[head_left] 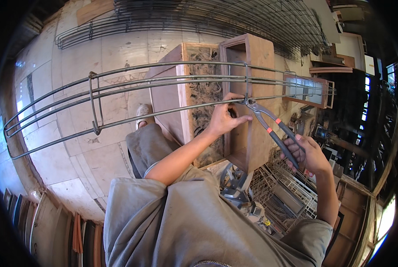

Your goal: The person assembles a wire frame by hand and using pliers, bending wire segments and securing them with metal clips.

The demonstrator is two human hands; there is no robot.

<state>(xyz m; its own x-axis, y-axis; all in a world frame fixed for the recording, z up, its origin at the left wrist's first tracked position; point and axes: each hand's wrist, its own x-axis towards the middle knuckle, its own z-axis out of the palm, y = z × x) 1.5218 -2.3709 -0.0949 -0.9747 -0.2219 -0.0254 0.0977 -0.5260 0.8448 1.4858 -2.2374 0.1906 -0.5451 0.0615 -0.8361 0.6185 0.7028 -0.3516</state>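
A long cage of steel rebar (163,108) stretches across the view in front of me, its thin bars running left to right with bent stirrups around them. My left hand (225,118) has its fingers curled at the nearest bar, just left of a stirrup, with the thumb stuck out below. In my right hand (308,153) are the dark handles of a pair of pincers (263,115) with orange bands. The pincers' jaws meet the corner where that stirrup crosses the nearest bar. Whether a tie wire sits between them is too small to tell.
Wooden box-like pieces (261,58) stand under the cage, beside a panel with dark carved patterns (203,89). More rebar cages (234,20) are stacked at the far side. Boards (47,222) lean at the lower left. A power saw (236,180) and metal grilles (292,191) lie at the near right.
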